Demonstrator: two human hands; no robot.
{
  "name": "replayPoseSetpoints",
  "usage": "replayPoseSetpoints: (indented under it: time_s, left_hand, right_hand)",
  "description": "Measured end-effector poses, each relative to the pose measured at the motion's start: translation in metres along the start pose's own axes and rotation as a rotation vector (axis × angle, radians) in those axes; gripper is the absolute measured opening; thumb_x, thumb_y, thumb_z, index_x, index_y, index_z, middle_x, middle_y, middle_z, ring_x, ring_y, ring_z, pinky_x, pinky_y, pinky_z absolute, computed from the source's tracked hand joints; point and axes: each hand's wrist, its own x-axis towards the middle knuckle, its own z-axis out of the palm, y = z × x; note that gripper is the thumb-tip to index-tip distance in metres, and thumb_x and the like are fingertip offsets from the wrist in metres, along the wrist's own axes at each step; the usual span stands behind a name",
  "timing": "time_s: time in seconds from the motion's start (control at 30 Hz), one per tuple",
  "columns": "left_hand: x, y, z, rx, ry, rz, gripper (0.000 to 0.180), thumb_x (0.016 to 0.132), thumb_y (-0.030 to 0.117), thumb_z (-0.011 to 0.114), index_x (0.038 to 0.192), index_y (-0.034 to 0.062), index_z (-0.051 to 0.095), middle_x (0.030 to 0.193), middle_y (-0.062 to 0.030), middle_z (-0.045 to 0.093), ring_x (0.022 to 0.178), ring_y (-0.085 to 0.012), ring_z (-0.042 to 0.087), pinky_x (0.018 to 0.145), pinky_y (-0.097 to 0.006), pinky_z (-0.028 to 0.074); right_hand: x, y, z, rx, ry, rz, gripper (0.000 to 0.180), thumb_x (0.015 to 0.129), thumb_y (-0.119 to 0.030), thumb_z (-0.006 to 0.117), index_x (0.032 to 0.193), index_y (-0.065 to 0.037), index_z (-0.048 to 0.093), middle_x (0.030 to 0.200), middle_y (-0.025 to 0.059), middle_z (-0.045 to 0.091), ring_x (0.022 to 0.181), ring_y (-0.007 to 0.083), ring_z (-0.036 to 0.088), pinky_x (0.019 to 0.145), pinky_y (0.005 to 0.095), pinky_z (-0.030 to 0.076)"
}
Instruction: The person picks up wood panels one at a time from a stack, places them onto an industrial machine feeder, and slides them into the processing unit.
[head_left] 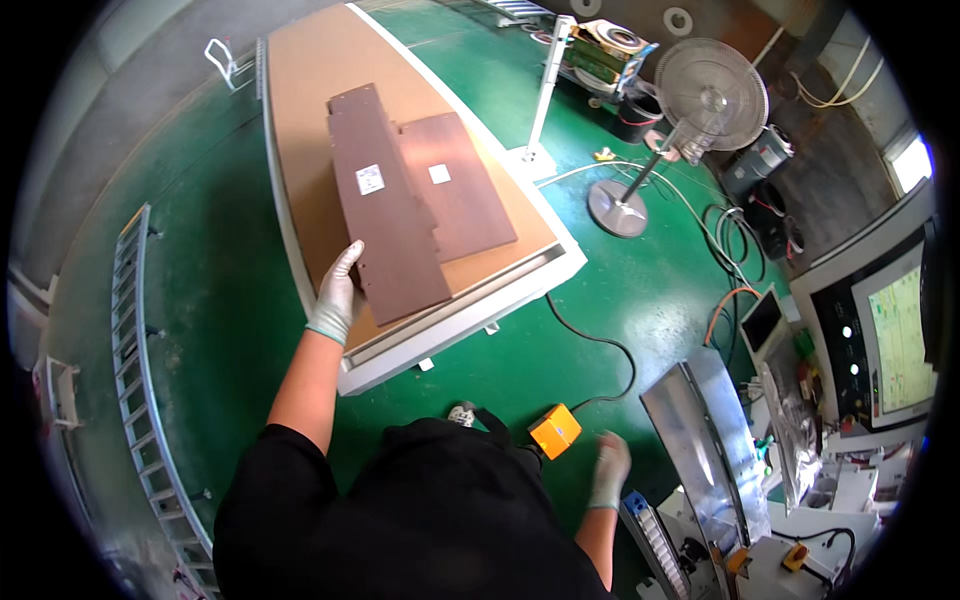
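My left hand (338, 295), in a pale glove, is at the left edge of a long dark-brown board (392, 230) and grips it there. Part of its fingers is hidden at that edge. The board has a white label and small holes near its ends. It partly overlaps a second brown board (468, 195), which has a notched edge and a white label of its own. Both are on a tan sheet surface (310, 60) with a light frame. My right hand (610, 465), also gloved, hangs low beside an orange box, blurred, its fingers unclear.
An orange pedal-like box (555, 432) with a black cable sits on the green floor. A standing fan (712, 100) and a white post (548, 90) rise beyond the table. A metal machine (700, 440) and screen (900, 335) stand at right, a roller conveyor (135, 370) at left.
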Motion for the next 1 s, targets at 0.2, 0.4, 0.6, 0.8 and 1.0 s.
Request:
replayPoseSetpoints:
  time_s: [0.2,0.4,0.6,0.8,1.0]
  left_hand:
    - [-0.015,-0.032,0.010,0.098,-0.257,-0.015,0.036,0.094,0.026,0.062,0.121,0.0023,0.062,0.117,-0.0079,0.067,0.109,-0.0200,0.063,0.094,-0.037,0.052]
    - [-0.088,-0.109,0.083,0.146,-0.394,-0.053,0.036,0.094,0.021,0.064,0.125,0.0033,0.058,0.118,-0.0054,0.062,0.106,-0.0176,0.062,0.093,-0.036,0.053]
    - [-0.126,-0.228,0.142,0.368,-0.798,-0.246,0.041,0.093,0.021,0.071,0.127,0.0026,0.057,0.118,-0.0018,0.062,0.110,-0.0132,0.060,0.099,-0.033,0.047]
    - [-0.174,-0.289,0.222,0.316,-1.033,-0.519,0.050,0.095,0.025,0.070,0.134,0.0008,0.053,0.125,-0.0041,0.062,0.118,-0.0168,0.058,0.104,-0.035,0.044]
    - [-0.171,-0.333,0.265,0.348,-1.052,-0.718,0.054,0.100,0.037,0.062,0.140,0.0030,0.049,0.128,-0.0068,0.062,0.118,-0.0203,0.059,0.101,-0.038,0.046]
  right_hand:
    - [-0.028,-0.064,0.078,-0.173,-0.595,-0.106,0.037,0.098,-0.029,0.060,0.123,-0.003,0.067,0.119,0.0171,0.070,0.115,0.0309,0.066,0.100,0.0370,0.049]
    - [-0.015,-0.094,0.009,0.041,-0.538,0.115,0.040,0.099,-0.025,0.061,0.131,-0.001,0.061,0.124,0.0153,0.068,0.119,0.0246,0.063,0.103,0.0349,0.047]
    - [-0.028,-0.114,-0.044,0.516,-0.506,-0.079,0.065,0.096,-0.022,0.069,0.149,0.002,0.040,0.131,0.0175,0.062,0.128,0.0256,0.055,0.107,0.0357,0.044]
    - [-0.053,-0.082,-0.073,0.917,-0.331,0.185,0.048,0.090,-0.023,0.072,0.128,0.002,0.055,0.115,0.0040,0.062,0.106,0.0127,0.056,0.092,0.0287,0.047]
    - [-0.078,-0.048,-0.170,0.993,-0.202,0.195,0.054,0.083,-0.021,0.073,0.129,0.002,0.054,0.117,0.0103,0.063,0.104,0.0179,0.062,0.088,0.0321,0.052]
